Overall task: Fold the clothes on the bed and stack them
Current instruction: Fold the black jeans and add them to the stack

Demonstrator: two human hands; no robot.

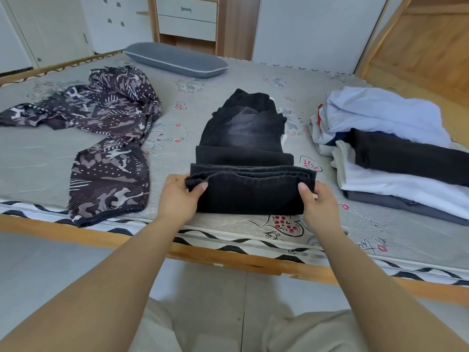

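black jeans (243,158) lie lengthwise in the middle of the bed (33,158), waistband toward the far edge, leg ends doubled back at the near edge. i read the step as mid-fold: lower legs already turned over once, the turned-up layer held off the mattress at its two corners.

my left hand (177,196) pinches the left corner of that folded hem, thumb on top, fingers curled under the cloth. my right hand (318,201) pinches the right corner the same way, thumb visible on the denim. both hands sit just at the near edge of the bed, the jeans stretched between them and running away from me.

next move, as i judge it: carry both corners forward together and lay the fold over the thigh section, keeping the side seams lined up so the bundle stays square; then lift it to the stack.

folded stack (396,174) sits near the right edge: white, black and grey pieces, with a loose pale blue garment (380,113) behind it. patterned camouflage garment (106,138) lies unfolded toward the left edge, part reaching the near edge. grey pillow (175,59) at the far edge.
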